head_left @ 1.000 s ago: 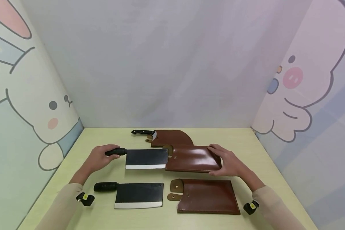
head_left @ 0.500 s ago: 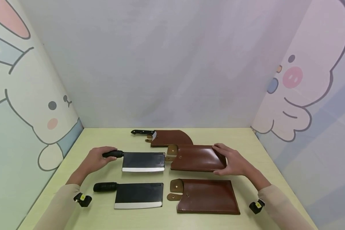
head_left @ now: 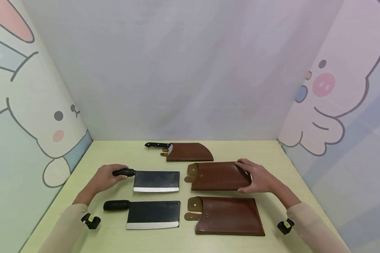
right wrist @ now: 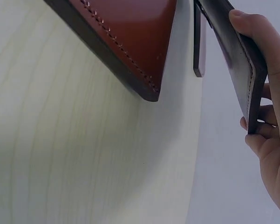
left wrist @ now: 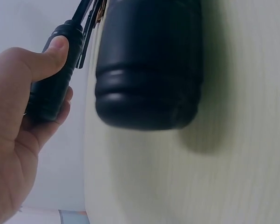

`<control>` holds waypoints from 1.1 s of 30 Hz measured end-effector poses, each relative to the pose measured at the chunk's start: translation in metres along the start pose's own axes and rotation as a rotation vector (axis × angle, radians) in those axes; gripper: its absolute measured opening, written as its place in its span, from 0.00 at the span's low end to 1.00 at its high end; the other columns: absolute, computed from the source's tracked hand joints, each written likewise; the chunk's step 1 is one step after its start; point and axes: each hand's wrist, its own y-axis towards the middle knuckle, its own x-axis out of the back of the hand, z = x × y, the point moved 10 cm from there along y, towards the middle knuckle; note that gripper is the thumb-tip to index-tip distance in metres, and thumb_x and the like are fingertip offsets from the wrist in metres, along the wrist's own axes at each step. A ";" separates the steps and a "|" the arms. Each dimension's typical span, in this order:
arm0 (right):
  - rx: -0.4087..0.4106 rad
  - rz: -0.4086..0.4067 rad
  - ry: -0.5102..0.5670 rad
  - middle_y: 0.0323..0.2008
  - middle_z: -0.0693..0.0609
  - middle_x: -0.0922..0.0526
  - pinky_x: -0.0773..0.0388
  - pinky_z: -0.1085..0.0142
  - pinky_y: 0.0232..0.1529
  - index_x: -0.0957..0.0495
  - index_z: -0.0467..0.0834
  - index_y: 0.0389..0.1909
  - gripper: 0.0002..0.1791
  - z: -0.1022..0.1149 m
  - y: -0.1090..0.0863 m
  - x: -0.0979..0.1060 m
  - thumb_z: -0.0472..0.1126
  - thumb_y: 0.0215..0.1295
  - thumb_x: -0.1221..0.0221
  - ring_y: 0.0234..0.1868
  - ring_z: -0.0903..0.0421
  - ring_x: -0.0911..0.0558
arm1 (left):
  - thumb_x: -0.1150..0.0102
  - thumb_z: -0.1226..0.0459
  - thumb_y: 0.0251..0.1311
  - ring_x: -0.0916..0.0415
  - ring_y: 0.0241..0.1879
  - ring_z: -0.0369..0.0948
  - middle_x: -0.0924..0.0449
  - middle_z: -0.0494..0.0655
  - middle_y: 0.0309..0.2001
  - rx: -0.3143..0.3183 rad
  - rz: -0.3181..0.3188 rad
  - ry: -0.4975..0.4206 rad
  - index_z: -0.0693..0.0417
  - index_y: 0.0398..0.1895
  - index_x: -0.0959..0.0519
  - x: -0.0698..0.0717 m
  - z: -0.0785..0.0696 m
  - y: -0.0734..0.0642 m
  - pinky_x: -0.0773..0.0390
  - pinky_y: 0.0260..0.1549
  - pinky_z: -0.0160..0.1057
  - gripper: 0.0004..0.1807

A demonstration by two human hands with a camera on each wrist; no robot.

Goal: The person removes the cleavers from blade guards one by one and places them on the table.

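Note:
My left hand (head_left: 107, 178) grips the black ribbed handle of a cleaver (head_left: 156, 180), whose dark blade with a bright lower edge points right. In the left wrist view the thumb (left wrist: 59, 46) lies along that handle (left wrist: 53, 91). Facing the blade, a brown leather knife sheath (head_left: 220, 175) has its two tan snap straps toward the cleaver, a small gap between them. My right hand (head_left: 259, 178) holds this sheath by its right end, fingers at the far corner and thumb at the near one. The right wrist view shows the sheath's stitched edge (right wrist: 251, 88) in the hand.
Nearer the front lie a second cleaver (head_left: 153, 215) and a second brown sheath (head_left: 230, 215) with its straps loose. Behind is a black-handled knife (head_left: 157, 145) inside a rounded brown sheath (head_left: 191, 152). Cartoon-printed walls (head_left: 187, 70) surround the pale table (head_left: 82, 242).
The cleaver and sheath overlapped one second ago and now stand apart. My left hand has moved slightly left and lower with the cleaver; the right hand has shifted right with the sheath.

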 end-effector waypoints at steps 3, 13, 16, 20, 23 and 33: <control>0.005 0.009 -0.010 0.71 0.39 0.31 0.19 0.43 0.53 0.31 0.42 0.73 0.58 -0.001 0.001 -0.001 0.67 0.44 0.23 0.66 0.37 0.24 | 0.28 0.59 0.61 0.16 0.47 0.54 0.14 0.59 0.51 0.008 0.008 -0.006 0.59 0.56 0.16 -0.003 0.003 0.000 0.18 0.43 0.57 0.22; -0.029 0.083 0.019 0.73 0.41 0.33 0.20 0.43 0.55 0.32 0.47 0.75 0.58 -0.010 0.005 -0.012 0.69 0.44 0.24 0.67 0.39 0.25 | 0.28 0.62 0.60 0.17 0.49 0.57 0.15 0.60 0.52 0.004 0.021 -0.017 0.61 0.56 0.16 -0.010 0.005 -0.001 0.19 0.45 0.58 0.21; -0.059 0.116 0.024 0.73 0.42 0.33 0.21 0.44 0.55 0.33 0.49 0.75 0.58 -0.014 0.006 -0.017 0.71 0.44 0.25 0.67 0.40 0.25 | 0.28 0.63 0.60 0.17 0.49 0.57 0.15 0.60 0.52 -0.001 0.026 -0.013 0.62 0.56 0.16 -0.011 0.005 0.001 0.19 0.45 0.59 0.21; -0.074 0.135 0.025 0.72 0.42 0.32 0.22 0.43 0.56 0.33 0.47 0.75 0.59 -0.016 0.006 -0.022 0.72 0.45 0.26 0.67 0.41 0.25 | 0.28 0.62 0.60 0.17 0.49 0.57 0.15 0.60 0.51 -0.003 0.039 0.000 0.61 0.55 0.16 -0.012 0.007 0.003 0.20 0.46 0.60 0.21; -0.073 0.134 0.027 0.72 0.43 0.31 0.22 0.43 0.56 0.34 0.46 0.75 0.59 -0.018 0.006 -0.025 0.72 0.45 0.27 0.67 0.41 0.25 | 0.28 0.61 0.61 0.17 0.50 0.57 0.15 0.59 0.52 0.009 0.052 -0.001 0.60 0.55 0.16 -0.014 0.010 0.004 0.21 0.47 0.60 0.21; -0.107 0.162 0.054 0.71 0.45 0.29 0.23 0.44 0.57 0.37 0.43 0.75 0.63 -0.028 0.002 -0.042 0.75 0.43 0.28 0.64 0.45 0.24 | 0.29 0.61 0.62 0.20 0.54 0.59 0.16 0.60 0.54 0.084 0.140 -0.064 0.60 0.57 0.17 -0.026 0.020 0.006 0.24 0.52 0.63 0.22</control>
